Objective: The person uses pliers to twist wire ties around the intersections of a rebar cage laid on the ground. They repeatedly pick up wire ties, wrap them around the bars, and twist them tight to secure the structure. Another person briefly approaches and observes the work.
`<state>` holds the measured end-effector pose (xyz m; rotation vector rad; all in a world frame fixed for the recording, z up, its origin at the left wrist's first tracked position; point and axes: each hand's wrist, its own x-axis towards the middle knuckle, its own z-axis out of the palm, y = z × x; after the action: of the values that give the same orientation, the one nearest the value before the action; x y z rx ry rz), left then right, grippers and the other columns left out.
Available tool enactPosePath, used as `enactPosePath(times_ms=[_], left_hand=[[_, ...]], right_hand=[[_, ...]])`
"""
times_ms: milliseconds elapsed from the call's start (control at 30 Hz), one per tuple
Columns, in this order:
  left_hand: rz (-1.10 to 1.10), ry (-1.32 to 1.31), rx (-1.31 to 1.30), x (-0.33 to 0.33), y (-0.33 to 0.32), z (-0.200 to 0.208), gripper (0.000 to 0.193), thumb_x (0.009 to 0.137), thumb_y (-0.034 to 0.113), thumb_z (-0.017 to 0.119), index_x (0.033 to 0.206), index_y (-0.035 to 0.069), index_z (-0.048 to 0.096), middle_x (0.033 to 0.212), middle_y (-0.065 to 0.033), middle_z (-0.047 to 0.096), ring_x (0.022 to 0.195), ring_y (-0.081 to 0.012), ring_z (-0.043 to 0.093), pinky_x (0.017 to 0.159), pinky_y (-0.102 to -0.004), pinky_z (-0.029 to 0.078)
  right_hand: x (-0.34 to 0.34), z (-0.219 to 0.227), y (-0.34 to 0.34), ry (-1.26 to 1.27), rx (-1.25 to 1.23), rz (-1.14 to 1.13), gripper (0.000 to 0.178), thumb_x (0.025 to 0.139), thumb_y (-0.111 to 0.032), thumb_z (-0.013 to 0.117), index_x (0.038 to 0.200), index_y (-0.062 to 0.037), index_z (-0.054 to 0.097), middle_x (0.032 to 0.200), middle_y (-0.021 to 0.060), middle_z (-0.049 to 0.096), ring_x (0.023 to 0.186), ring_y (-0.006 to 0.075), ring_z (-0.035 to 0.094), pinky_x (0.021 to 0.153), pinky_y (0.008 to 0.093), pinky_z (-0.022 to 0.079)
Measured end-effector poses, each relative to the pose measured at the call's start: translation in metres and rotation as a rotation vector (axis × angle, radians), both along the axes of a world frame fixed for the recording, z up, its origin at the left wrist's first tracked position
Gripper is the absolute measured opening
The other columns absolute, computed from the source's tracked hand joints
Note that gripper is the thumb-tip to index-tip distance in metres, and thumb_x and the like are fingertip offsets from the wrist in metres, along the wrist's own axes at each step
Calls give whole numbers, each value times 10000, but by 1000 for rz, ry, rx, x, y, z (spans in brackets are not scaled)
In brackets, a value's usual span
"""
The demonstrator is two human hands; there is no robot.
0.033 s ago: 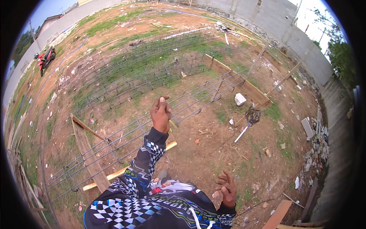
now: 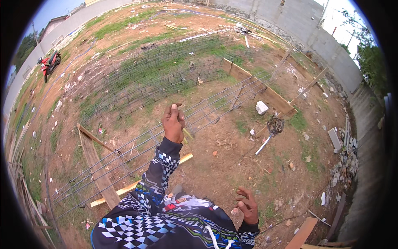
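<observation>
A long cage of steel rebar [image 2: 141, 143] with square stirrups stretches diagonally from lower left to upper right in front of me. Over its middle is my left hand [image 2: 173, 123], fingers curled in and thumb pressed against them. Whatever that hand grips, if anything, is hidden. A thin yellow-green piece [image 2: 188, 133] shows just beside it, its kind unclear. Lower right, above bare soil, my right hand [image 2: 248, 205] has its fingers bent but apart, holding nothing.
Wooden planks, one at left [image 2: 94, 168] and one at right [image 2: 257, 87], support the cage. A bundle of dark wire [image 2: 275, 125], a white block [image 2: 261, 108] and a pale wood strip [image 2: 128, 189] lie nearby. More rebar cages [image 2: 153, 79] lie beyond; a red motorbike [image 2: 51, 65] stands far left.
My left hand has shifted very slightly left. My right hand has turned a little, its fingers still apart.
</observation>
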<state>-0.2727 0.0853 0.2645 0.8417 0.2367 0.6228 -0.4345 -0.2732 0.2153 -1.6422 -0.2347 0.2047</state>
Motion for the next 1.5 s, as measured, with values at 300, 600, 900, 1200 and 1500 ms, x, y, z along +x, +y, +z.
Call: enactPosePath(times_ms=[300, 600, 900, 1200, 1500], left_hand=[[-7, -240, -143, -10, 20, 26, 207, 994, 229, 474, 1071, 51, 547, 604, -6, 487, 396, -55, 300, 365, -219, 235], [4, -310, -79, -35, 41, 57, 217, 997, 236, 472, 1078, 49, 545, 613, -2, 481, 402, -51, 302, 375, -215, 235], [141, -147, -1, -97, 29, 15, 219, 1000, 252, 464, 1068, 56, 533, 668, -10, 499, 481, -57, 385, 444, -221, 330], [17, 249, -143, -143, -44, -117, 240, 981, 242, 500, 993, 32, 616, 680, -13, 561, 571, -111, 568, 574, -243, 458], [-367, 548, 344, -270, 110, -186, 282, 928, 234, 580, 1000, -25, 663, 796, -94, 679, 693, -157, 630, 635, -301, 475]], right_hand=[[20, -5, 0, 348, 124, 304, 276, 940, -235, 557, 928, 22, 657, 722, 79, 622, 734, 154, 611, 693, 280, 475], [47, 10, 11, 201, -145, 528, 312, 937, -202, 552, 1168, -5, 624, 808, 71, 657, 758, 137, 604, 690, 299, 481], [94, -7, 18, -238, -633, 680, 268, 851, -89, 593, 1113, -46, 638, 909, 117, 675, 839, 286, 640, 830, 334, 478], [80, -102, 164, 692, 186, 783, 341, 923, -219, 596, 1146, 37, 570, 777, 27, 587, 752, 103, 568, 681, 262, 459], [47, -135, 290, 270, -250, 1207, 283, 888, -241, 605, 1047, -25, 695, 902, 59, 680, 794, 144, 596, 716, 312, 478]])
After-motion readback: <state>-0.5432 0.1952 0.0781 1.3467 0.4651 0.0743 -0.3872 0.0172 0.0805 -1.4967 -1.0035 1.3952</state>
